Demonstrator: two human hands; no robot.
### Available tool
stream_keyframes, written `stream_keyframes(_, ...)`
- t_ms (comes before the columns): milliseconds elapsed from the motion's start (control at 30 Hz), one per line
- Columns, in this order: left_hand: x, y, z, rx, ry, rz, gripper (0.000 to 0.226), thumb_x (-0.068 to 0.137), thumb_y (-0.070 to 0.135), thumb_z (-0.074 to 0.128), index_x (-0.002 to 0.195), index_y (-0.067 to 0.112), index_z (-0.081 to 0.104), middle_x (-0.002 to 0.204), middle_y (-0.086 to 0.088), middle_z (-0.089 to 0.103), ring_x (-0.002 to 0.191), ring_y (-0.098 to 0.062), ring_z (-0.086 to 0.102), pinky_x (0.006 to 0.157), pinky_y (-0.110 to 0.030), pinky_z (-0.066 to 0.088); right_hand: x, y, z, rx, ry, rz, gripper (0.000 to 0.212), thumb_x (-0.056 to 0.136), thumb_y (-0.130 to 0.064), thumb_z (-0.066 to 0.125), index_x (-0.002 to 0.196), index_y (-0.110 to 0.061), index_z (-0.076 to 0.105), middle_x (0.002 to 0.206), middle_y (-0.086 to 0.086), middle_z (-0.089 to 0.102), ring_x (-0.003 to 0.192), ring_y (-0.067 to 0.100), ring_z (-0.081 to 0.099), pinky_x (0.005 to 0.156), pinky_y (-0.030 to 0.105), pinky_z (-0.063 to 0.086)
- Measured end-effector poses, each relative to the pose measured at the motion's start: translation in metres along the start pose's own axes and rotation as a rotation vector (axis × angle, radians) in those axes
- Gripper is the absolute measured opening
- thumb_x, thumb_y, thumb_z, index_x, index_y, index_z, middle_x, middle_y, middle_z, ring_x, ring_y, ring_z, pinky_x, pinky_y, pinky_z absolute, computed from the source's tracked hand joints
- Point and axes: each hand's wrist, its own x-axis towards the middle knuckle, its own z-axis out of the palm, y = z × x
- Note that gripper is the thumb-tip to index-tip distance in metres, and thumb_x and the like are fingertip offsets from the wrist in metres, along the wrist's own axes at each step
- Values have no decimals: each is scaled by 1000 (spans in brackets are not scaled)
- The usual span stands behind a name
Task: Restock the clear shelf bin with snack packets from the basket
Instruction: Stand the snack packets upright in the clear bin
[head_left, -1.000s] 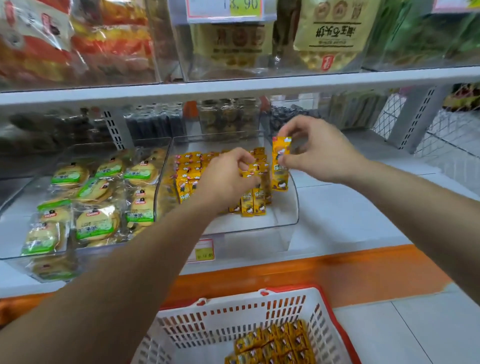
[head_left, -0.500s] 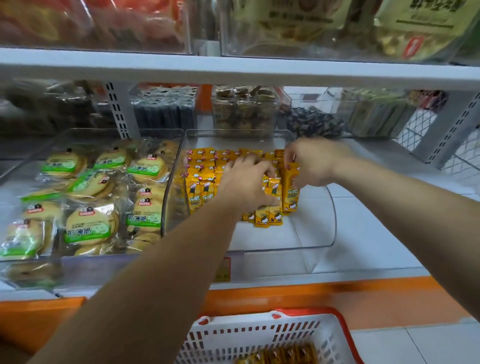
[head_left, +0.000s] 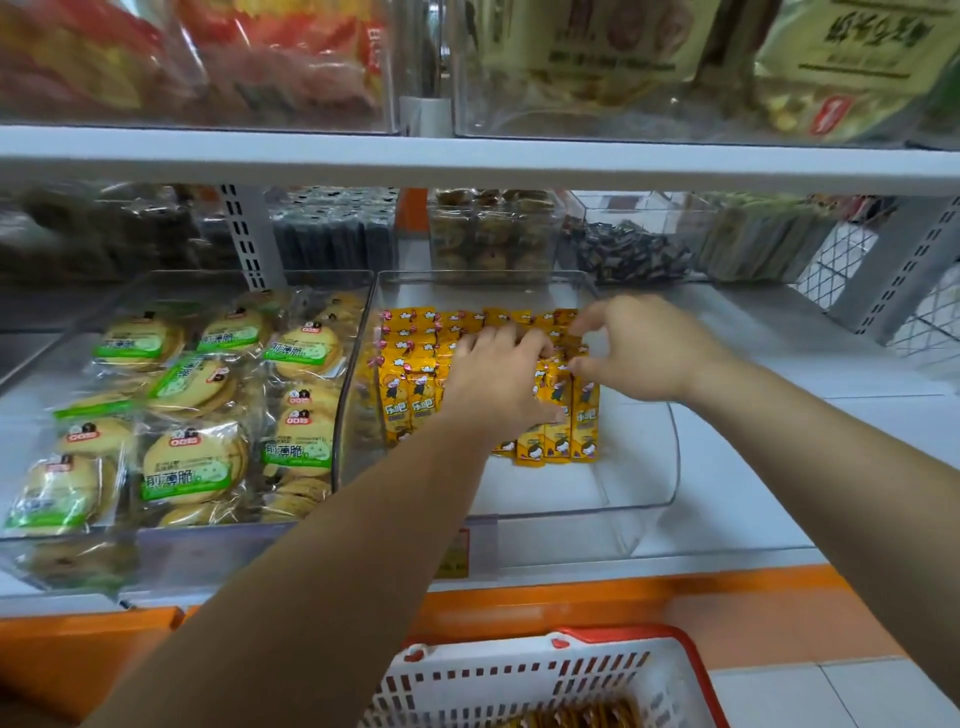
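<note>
Bright, even light; soft motion blur, wide-angle bowing at edges.

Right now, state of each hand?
Left hand: palm down, pressing on the small yellow snack packets; grip cannot be told.
Right hand: fingertips pinched on a yellow packet.

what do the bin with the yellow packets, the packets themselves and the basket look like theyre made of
Shelf bin: clear rigid plastic, probably acrylic; the shelf shows through its glossy walls.
Yellow snack packets: thin printed film, plastic or foil-lined; shiny, with crimped ends.
Basket: moulded white plastic with slotted walls and a red rim, matte.
</note>
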Motion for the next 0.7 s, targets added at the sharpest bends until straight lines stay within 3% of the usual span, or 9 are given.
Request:
stream_keyframes(100,2,5,-1,34,5,34,91,69,66,78,145,31,42,147,0,46,139,-27,39,118,-50,24,-40,16,5,273,226,30,59,80,-43,71,135,-29,53,128,-1,54,107,20,61,88,36,49)
stream_keyframes(200,11,13,-3,91,-60,89,110,64,78,72,153,30,31,157,0,36,147,-26,30,122,-54,15,-71,31,17,582,84,97,91,74,-44,77,151,-29,31,135,-12,46,105,8,61,80,27,47)
stream_keyframes(267,18,19,-4,153,-133,102,122,60,83,71,157,27,23,162,0,28,151,-26,22,124,-54,9,-86,32,23,739,3,36,102,69,-48,79,152,-44,20,134,-25,42,106,-2,58,75,17,46)
stream_keyframes(333,25,22,-3,207,-190,122,128,59,84,71,159,25,18,165,-1,22,153,-26,18,124,-53,7,-97,27,28,759,6,-72,95,65,-57,75,137,-70,15,126,-42,36,110,-6,54,76,12,45)
stream_keyframes(400,28,23,1,249,-230,158,130,59,84,71,161,24,16,168,-1,17,155,-26,15,125,-53,9,-101,21,34,726,16,-104,95,63,-69,69,139,-67,12,129,-38,31,116,-4,50,85,18,48)
stream_keyframes(467,26,20,4,271,-232,180,127,60,84,70,160,27,17,169,-1,16,155,-25,17,125,-51,13,-102,20,40,713,21,-89,109,59,-77,69,144,-58,2,139,-29,25,120,1,48,91,27,51)
stream_keyframes(567,26,18,9,285,-171,192,119,63,84,67,159,29,23,169,0,21,153,-24,24,125,-48,20,-102,22,42,699,-5,-85,127,48,-81,74,145,-56,-5,146,-29,18,125,8,47,93,36,53)
stream_keyframes(700,26,19,10,334,-66,218,111,66,80,70,155,27,31,165,0,32,149,-23,34,122,-47,28,-100,23,42,678,-8,-91,134,44,-79,79,147,-53,-4,144,-28,20,125,12,49,90,39,55)
